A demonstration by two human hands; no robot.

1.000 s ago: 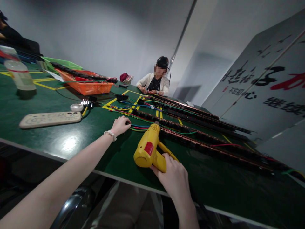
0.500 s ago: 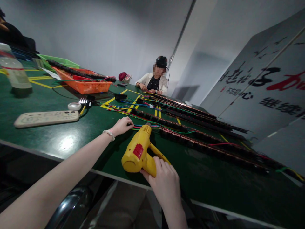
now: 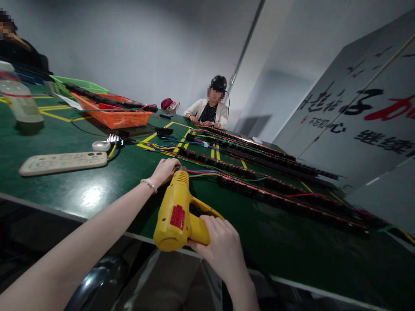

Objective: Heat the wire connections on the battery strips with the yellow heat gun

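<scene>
My right hand (image 3: 220, 244) is wrapped round the handle of a yellow heat gun (image 3: 175, 207) with a red label. Its nozzle points away from me, close to the fingertips of my left hand (image 3: 166, 170). Those fingers are pinched at the left end of a bundle of coloured wires (image 3: 202, 173), in pink, blue and green-yellow; the gun's front partly hides the grip. To the right the wires run into a long dark wrapped harness (image 3: 259, 196) lying on the green table (image 3: 129, 207).
More long harnesses (image 3: 272, 164) lie side by side beyond. Left are a phone (image 3: 65, 163), a white oval object (image 3: 101, 146), an orange basket (image 3: 116, 118), a green basket (image 3: 87, 85) and a bottle (image 3: 22, 101). A person (image 3: 209, 110) sits across the table; another is far left.
My right hand has swung the heat gun leftward, bringing its nozzle from over the wires to beside my left fingertips. My left hand has hardly moved.
</scene>
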